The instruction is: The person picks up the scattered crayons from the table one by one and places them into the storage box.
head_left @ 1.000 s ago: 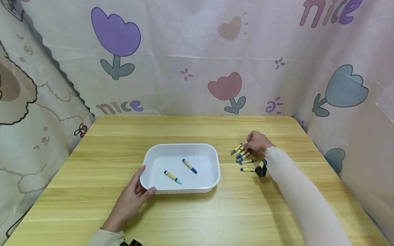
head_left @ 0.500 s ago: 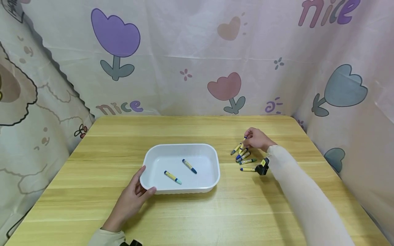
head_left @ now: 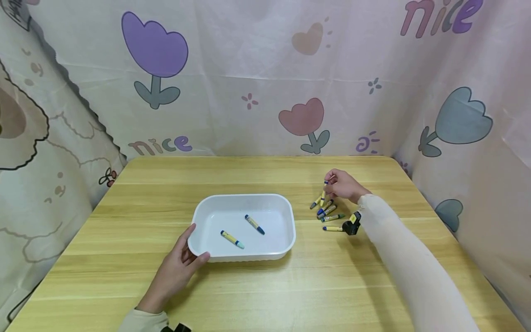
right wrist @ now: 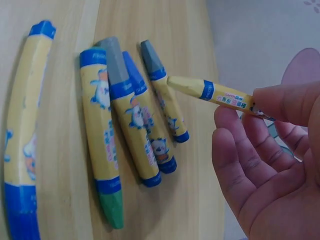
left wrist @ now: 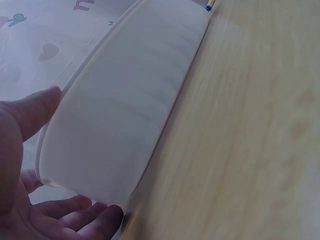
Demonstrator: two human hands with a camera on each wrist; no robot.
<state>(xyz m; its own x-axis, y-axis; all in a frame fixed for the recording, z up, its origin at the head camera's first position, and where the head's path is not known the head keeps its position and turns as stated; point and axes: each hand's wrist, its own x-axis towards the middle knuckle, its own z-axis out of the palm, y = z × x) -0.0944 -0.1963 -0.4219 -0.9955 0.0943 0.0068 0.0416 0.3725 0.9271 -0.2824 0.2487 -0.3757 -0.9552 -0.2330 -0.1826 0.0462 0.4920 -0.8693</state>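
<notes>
Two wax crayons lie apart on the floor of the white plastic rectangular tray with rounded corners (head_left: 271, 240): one yellow-wrapped crayon with a pale mint tip (head_left: 232, 239) toward the front, and one yellow-wrapped crayon with a dark blue tip (head_left: 255, 224) behind it and to the right. The tray stands upright on the light wood-grain table (head_left: 265, 295).

The left hand (head_left: 176, 272) grips the tray at its near left corner, thumb against the rim and fingers around the outer end wall.

The right hand (head_left: 343, 185), right of the tray, pinches a yellow-wrapped crayon with a pale cream tip (right wrist: 220, 97) between thumb and forefinger at its rear end; the remaining fingers are bent. Contact between this tip and the neighbouring crayon cannot be determined.

Five further crayons lie on the table beside the tray: a slate-tipped crayon (right wrist: 165, 92), a blue-tipped crayon (right wrist: 151, 115), a grey-tipped crayon (right wrist: 131, 110), a green-tipped crayon (right wrist: 102, 135) and a separate blue-ended crayon (right wrist: 27, 125).
</notes>
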